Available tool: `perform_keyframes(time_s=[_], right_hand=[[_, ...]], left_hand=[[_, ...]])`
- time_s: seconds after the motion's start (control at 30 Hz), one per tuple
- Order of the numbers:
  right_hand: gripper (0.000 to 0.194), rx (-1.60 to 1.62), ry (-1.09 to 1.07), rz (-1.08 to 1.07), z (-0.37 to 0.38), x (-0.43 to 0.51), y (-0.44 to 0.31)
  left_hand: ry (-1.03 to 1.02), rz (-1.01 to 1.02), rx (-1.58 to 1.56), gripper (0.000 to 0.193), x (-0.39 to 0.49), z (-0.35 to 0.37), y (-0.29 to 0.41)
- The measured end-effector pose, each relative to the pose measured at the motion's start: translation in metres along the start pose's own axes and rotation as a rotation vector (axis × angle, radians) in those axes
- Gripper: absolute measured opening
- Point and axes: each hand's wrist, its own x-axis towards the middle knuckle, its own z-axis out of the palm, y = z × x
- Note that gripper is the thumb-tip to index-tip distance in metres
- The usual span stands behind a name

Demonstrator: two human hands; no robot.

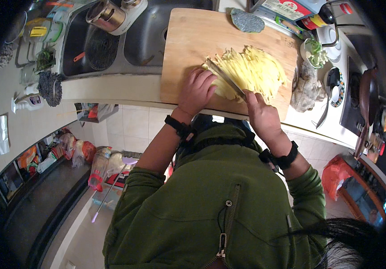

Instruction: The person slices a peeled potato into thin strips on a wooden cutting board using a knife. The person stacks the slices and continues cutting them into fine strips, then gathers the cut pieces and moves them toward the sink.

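A wooden cutting board (186, 43) lies on the counter before me, with a heap of pale yellow potato-like strips (258, 72) on its right half. My right hand (263, 116) grips a kitchen knife (226, 79), whose blade slants up and left across the heap's left side. My left hand (198, 89) rests with bent fingers to the left of the blade, at the edge of pale yellow slices (222, 90). Its fingertips are close to the blade; whether they touch it, I cannot tell. A dark green piece of rind or peel (247, 21) lies at the board's far edge.
Left of the board is a double steel sink (142, 43). On the right stand a bowl of cut greens (315, 53), a crumpled brownish cloth or bag (305, 87) and a patterned dish with a spoon (336, 89). Bottles crowd the back right; a stove (352, 101) lies farther right.
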Motion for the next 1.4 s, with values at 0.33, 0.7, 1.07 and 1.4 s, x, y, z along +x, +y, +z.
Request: perform_keyframes(time_s=[0.33,0.7,1.07,1.4], right_hand=[[0.037,-0.003,0.015,-0.055,0.010,0.002,0.002],[0.028,0.236,0.052,0.036,0.031,0.062,-0.003],[0.036,-0.064,0.078,-0.041,0.007,-0.001,-0.013],[0.044,-0.095,-0.028,0.022,0.017,0.003,-0.020]], left_hand=[[0.018,-0.009,-0.033,0.035,0.001,0.005,-0.003],[0.015,0.012,-0.037,0.029,0.002,0.000,0.000],[0.063,0.091,0.035,0.024,-0.007,0.006,-0.001],[-0.011,0.004,-0.019,0.023,-0.003,0.004,-0.001]])
